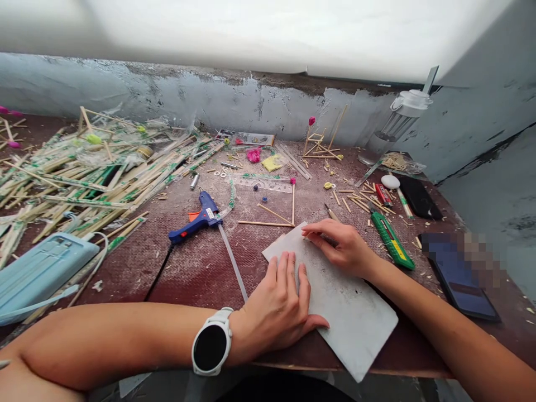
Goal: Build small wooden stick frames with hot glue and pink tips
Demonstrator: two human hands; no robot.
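My left hand, with a white watch on its wrist, lies flat with fingers stretched on a grey-white sheet at the table's front edge. My right hand rests over the sheet's upper part, thumb and index finger pinched near its top corner; whatever is between them is too small to make out. Just beyond the sheet, a thin stick and an upright-lying stick meet at a corner, with a pink lump at one end. A pointed tool lies behind my right hand.
A blue glue gun lies left of centre. Wrapped chopsticks are heaped at left beside a light blue power bank. At right are a green cutter, a phone and a clear bottle. A stick frame stands at the back.
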